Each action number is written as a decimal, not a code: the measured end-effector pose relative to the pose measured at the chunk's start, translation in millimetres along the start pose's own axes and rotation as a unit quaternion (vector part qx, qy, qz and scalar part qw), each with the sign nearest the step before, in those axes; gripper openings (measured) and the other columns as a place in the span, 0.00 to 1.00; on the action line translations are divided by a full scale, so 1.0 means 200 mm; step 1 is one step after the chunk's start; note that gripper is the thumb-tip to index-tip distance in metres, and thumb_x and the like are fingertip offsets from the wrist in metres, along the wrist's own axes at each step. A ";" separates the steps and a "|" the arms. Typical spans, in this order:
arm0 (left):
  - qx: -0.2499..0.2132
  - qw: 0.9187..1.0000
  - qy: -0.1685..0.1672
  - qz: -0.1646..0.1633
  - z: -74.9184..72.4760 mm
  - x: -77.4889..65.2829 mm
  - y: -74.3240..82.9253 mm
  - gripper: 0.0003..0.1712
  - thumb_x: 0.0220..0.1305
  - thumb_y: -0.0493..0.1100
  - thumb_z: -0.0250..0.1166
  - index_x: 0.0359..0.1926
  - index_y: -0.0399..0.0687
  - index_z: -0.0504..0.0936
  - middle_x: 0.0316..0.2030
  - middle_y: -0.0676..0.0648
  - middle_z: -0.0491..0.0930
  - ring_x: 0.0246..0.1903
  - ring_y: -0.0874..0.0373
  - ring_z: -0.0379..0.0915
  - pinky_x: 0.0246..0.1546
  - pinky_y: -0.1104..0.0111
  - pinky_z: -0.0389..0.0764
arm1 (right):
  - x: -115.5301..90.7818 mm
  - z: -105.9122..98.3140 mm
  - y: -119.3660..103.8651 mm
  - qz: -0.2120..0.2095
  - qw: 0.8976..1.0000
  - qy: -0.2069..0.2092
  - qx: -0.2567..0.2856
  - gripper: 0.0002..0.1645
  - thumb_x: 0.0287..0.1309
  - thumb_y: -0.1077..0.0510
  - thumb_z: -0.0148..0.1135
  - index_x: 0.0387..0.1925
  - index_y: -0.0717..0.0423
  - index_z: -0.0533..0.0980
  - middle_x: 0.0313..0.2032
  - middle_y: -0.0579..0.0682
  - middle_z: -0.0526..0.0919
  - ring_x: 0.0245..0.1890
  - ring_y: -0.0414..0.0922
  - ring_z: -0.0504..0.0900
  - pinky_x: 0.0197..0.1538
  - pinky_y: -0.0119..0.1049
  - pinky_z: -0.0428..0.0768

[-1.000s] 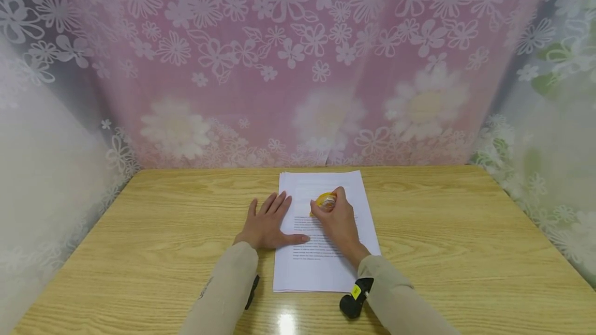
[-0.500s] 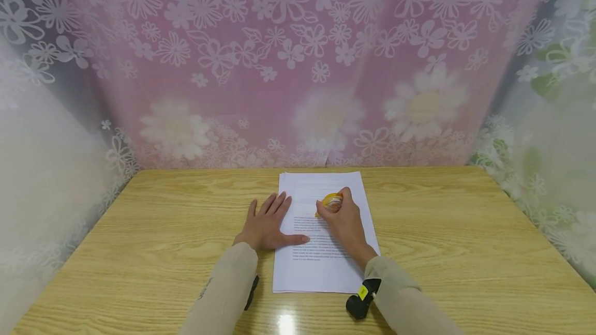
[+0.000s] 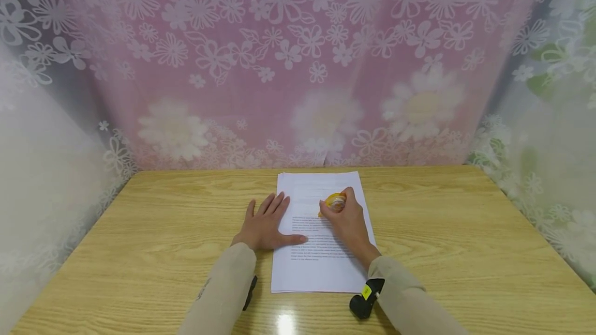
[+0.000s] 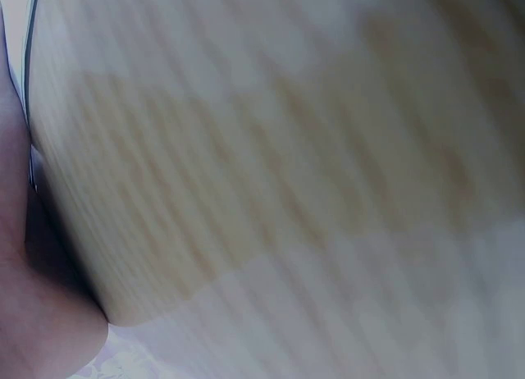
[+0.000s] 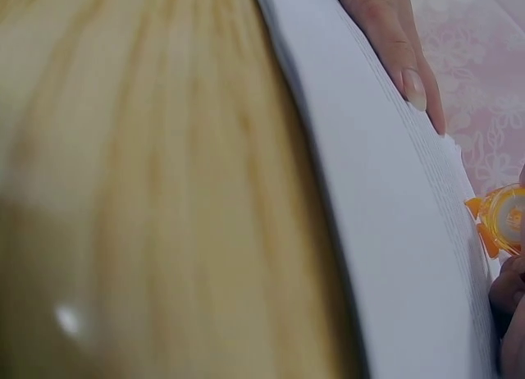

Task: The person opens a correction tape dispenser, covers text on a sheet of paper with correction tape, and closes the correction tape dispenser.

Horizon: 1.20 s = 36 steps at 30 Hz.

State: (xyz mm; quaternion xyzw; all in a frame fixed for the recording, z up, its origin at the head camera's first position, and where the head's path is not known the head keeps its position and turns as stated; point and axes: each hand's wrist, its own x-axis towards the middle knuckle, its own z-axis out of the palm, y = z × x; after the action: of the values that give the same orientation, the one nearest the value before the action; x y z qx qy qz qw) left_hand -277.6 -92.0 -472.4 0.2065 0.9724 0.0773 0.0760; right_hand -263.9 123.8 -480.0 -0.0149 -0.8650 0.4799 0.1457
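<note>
A stack of white printed paper (image 3: 321, 275) lies on the wooden table, with lines of black text on the top sheet. My right hand (image 3: 348, 221) pinches an orange correction tape (image 3: 335, 202) with a clear body, its tip down at the upper lines of text. In the right wrist view the correction tape (image 5: 500, 219) shows at the right edge, partly cut off. Flat and spread, my left hand (image 3: 267, 224) rests across the paper's left edge, its thumb on the text. The left wrist view catches only a bit of that hand (image 4: 33, 313) at its left side.
The wood-grain table (image 3: 186, 211) extends to both sides of the paper. A pink floral curtain (image 3: 261, 92) hangs behind it, with pale floral sheets at left and right. A black wrist device (image 3: 365, 299) sits by the right sleeve, over the table's near part.
My right hand has slid to the right across the paper with the correction tape in it, most of it in the first half second. The left hand stays in place on the paper.
</note>
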 end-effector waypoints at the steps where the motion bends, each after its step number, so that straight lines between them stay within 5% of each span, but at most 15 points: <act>1: -0.001 1.000 0.001 -0.001 0.00 0.00 0.00 0.66 0.44 0.87 0.46 0.76 0.55 0.45 0.75 0.52 0.41 0.72 0.53 0.34 0.66 0.45 0.32 | 0.00 0.00 0.00 -0.001 1.000 0.000 -0.001 0.26 0.56 0.48 0.67 0.43 0.57 0.62 0.35 0.56 0.79 0.32 0.48 0.80 0.37 0.40 0.80; 36: 0.005 1.000 0.002 -0.007 -0.02 -0.01 0.02 0.65 0.44 0.87 0.47 0.76 0.58 0.45 0.74 0.54 0.41 0.72 0.54 0.34 0.66 0.45 0.34 | 0.02 -0.12 0.07 0.008 1.000 -0.010 -0.007 0.25 0.56 0.50 0.68 0.41 0.58 0.63 0.34 0.55 0.78 0.31 0.47 0.78 0.36 0.38 0.77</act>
State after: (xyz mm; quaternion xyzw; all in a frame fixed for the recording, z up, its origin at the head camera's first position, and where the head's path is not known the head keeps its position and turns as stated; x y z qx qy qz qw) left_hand -274.2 -89.9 -468.0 0.2001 0.9743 0.0723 0.0739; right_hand -262.9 151.9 -477.6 -0.0178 -0.8697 0.4750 0.1327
